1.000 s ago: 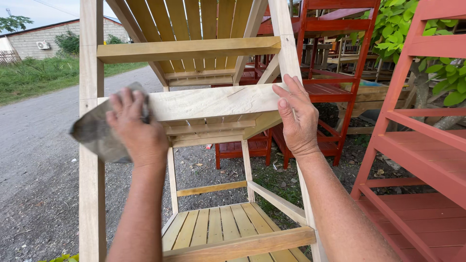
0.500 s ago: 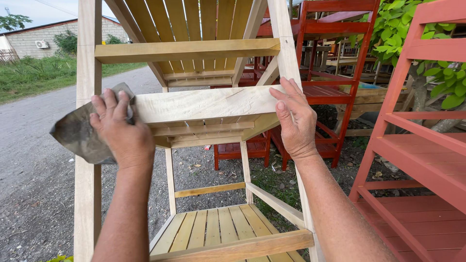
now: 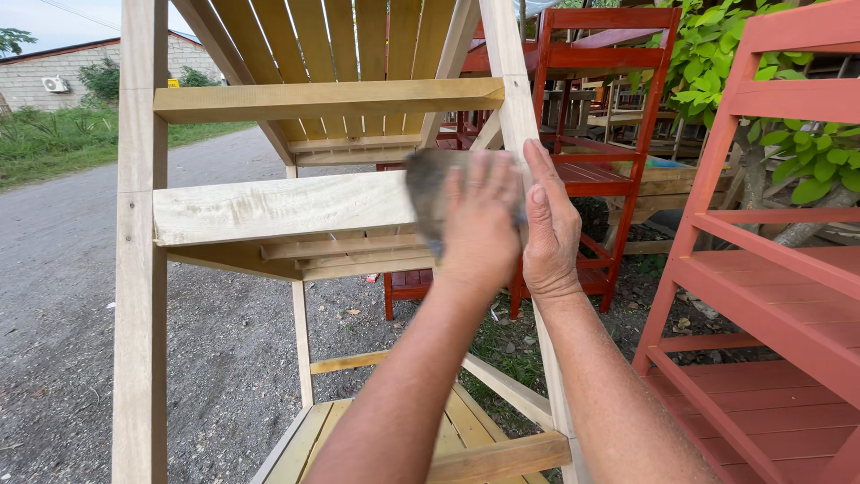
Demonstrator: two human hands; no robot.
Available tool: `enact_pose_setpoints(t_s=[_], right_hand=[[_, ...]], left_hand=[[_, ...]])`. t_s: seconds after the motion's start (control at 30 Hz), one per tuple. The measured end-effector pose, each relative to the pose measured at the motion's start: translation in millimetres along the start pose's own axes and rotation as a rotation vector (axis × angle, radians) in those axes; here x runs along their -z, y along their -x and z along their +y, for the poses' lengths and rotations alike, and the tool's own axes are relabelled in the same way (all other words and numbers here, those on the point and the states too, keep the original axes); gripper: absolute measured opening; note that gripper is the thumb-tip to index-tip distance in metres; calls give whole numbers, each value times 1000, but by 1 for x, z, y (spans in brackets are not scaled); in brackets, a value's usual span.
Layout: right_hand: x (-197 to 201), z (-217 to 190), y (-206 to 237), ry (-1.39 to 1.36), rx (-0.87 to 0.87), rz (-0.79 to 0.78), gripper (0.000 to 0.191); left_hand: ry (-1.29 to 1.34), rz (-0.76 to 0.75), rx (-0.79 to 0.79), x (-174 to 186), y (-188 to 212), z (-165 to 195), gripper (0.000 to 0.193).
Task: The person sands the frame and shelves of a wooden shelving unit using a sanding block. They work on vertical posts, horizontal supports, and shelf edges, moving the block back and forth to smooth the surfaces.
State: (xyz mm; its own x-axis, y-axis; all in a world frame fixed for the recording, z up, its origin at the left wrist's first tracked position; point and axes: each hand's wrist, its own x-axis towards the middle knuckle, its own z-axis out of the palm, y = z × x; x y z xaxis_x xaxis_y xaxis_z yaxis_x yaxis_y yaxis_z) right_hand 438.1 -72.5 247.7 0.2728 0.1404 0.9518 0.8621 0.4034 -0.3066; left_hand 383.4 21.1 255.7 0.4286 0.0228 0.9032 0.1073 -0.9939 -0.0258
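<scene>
Sandpaper sheet [image 3: 428, 193]: grey, blurred, pressed flat against right end of pale wooden crossbar [image 3: 282, 206]. Crossbar: unpainted, rough-grained, horizontal between two upright posts, running from sandpaper toward 9 o'clock.
</scene>
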Motion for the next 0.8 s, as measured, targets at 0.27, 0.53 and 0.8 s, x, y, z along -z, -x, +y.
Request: enact_pose_setpoints(t_s=[0.27,0.53,0.8], right_hand=[[2,-1,-2,118,75,-4,66],[-13,-4,-1,542,55,-191,41],[-24,-3,-2,728,162,-304,52]], left_hand=[[-39,70,-29,14,19,-17,56],[-249,158,222,108,83,-117,71],[-293,381,428,115,101,-151,54]])
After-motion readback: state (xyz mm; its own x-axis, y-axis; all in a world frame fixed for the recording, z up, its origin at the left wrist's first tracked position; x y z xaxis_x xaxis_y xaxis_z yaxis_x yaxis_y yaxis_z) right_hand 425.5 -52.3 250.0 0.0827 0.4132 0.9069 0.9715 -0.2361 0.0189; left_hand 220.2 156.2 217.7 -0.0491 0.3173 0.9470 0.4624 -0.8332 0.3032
